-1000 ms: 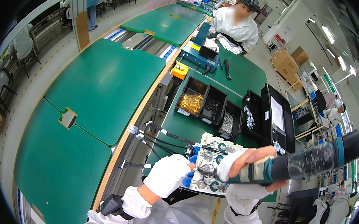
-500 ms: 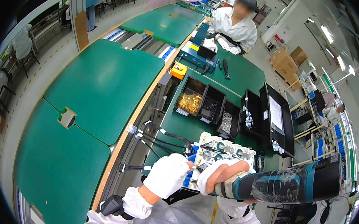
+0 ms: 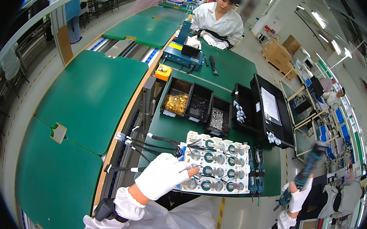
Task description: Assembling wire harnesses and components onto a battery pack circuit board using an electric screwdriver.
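My left hand (image 3: 162, 176), in a white glove with bare fingertips, is at the left side of a white fixture (image 3: 200, 138). Its thumb and index finger close together over a dark wire area; what they pinch, if anything, is too small to make out. Rows of round metal parts with teal rings (image 3: 214, 171) sit in the fixture, with thin black wires among them. My right hand (image 3: 300, 196) grips a black and teal cordless screwdriver (image 3: 311, 164), out to the right beyond the table edge. Black cables (image 3: 151, 149) with white connectors lie left of the fixture.
Black bins behind the fixture hold gold screws (image 3: 175, 104), black pieces (image 3: 197, 107) and silver screws (image 3: 216, 119). Two dark teal tools (image 3: 259, 168) lie along the fixture's right side. A blue device (image 3: 181, 56) stands farther back. Across the table sits a co-worker (image 3: 217, 21).
My right hand has swung the cordless screwdriver away from the fixture to the right, uncovering the round parts. My left hand stays at the fixture's left side. The view has shifted slightly.
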Demonstrator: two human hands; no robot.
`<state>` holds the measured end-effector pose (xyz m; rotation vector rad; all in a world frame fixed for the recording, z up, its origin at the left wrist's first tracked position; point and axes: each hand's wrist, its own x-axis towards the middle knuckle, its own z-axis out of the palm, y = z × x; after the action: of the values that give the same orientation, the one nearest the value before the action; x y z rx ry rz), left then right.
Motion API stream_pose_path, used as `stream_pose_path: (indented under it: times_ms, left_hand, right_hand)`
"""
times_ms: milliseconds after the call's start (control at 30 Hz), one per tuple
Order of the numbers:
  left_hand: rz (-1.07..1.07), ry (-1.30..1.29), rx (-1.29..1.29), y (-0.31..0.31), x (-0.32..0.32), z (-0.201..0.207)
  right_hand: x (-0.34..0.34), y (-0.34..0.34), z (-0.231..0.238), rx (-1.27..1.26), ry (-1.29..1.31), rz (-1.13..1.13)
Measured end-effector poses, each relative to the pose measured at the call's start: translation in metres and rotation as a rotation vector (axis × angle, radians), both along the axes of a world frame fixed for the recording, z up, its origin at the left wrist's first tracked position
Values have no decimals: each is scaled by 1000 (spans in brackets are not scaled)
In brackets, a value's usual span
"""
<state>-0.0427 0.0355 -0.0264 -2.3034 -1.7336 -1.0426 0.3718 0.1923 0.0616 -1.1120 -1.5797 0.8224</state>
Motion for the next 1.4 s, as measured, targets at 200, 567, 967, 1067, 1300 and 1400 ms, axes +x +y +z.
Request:
stream_pose_path:
  times_ms: [200, 567, 967, 1067, 1300, 1400]
  left_hand:
    - [-109, 13, -17, 3, -2, 7]
    - [107, -806, -365, 3, 29, 10]
    - [363, -876, -257, 3, 27, -11]
    - [428, -1114, -329, 7, 30, -13]
    - [498, -733, -263, 32, 21, -4]
    - [469, -765, -386, 35, 18, 14]
  right_hand:
    - [126, 44, -124, -94, -762, -356]
    - [-16, 46, -60, 120, -527, -144]
    - [-188, -61, -82, 586, -479, 746]
    - [-195, -92, -61, 592, -597, 748]
    - [-228, -102, -74, 543, -498, 818]
    - [-219, -87, -48, 544, -596, 770]
